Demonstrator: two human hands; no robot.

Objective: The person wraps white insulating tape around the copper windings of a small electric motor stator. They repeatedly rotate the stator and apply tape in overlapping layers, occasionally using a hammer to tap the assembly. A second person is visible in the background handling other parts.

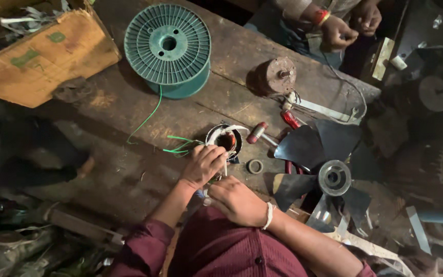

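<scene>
My left hand [203, 165] rests on the near rim of a small round motor stator [225, 139] with copper windings, fingers curled on thin wires at its edge. Green wire [180, 145] sticks out to the stator's left. My right hand [237, 201], with a white wristband, is closed just below the left hand, near my maroon shirt; what it pinches is hidden. Both hands work at the front edge of a worn wooden bench [129, 128].
A green plastic wire spool [168, 50] stands at the back. A rusty motor rotor [275, 76], a red-handled tool [258, 132], a metal ring [255, 166] and a dark fan blade [324, 164] lie to the right. Another person's hands [337, 32] are at the far edge. A cardboard box [42, 54] lies left.
</scene>
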